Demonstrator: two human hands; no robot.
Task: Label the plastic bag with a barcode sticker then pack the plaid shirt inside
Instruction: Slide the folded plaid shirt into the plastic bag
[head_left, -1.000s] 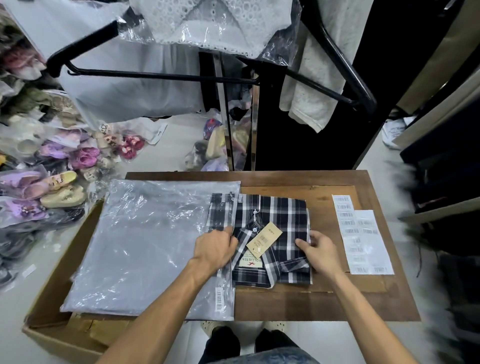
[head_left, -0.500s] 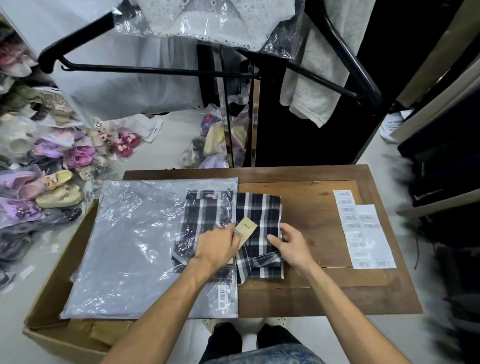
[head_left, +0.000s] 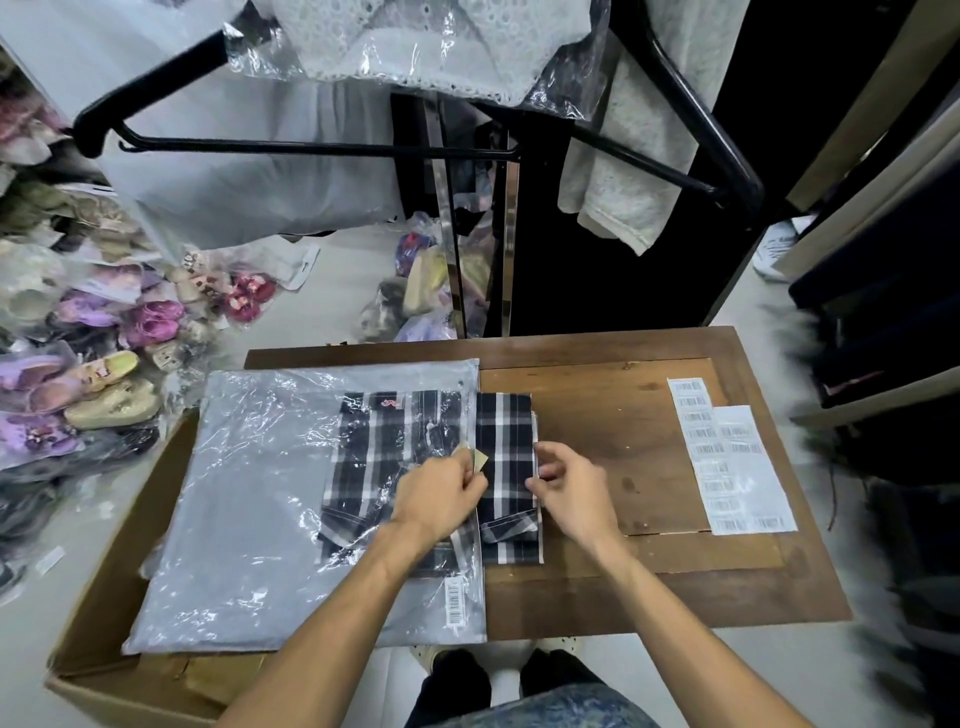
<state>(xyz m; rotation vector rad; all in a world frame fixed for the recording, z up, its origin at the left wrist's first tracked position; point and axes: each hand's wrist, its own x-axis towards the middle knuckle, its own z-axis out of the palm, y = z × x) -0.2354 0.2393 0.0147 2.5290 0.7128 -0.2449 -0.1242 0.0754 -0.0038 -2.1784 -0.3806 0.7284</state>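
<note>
At the far left an open cardboard box (head_left: 98, 587) sits low beside the wooden surface (head_left: 649, 597). The clear plastic bag (head_left: 249, 499) lies flat across box and surface, its mouth facing right, with a barcode sticker (head_left: 454, 601) on its near right corner. The plaid shirt (head_left: 395, 452) is mostly inside the bag; its right part still sticks out onto the surface. The left hand (head_left: 439, 496) reaches in palm down, fingers pinched on the bag's open edge by a tan hang tag (head_left: 479, 460). The right hand (head_left: 569, 493) rests at the shirt's exposed edge, fingers curled against the cloth. Farther right lie the barcode label sheets (head_left: 748, 483).
</note>
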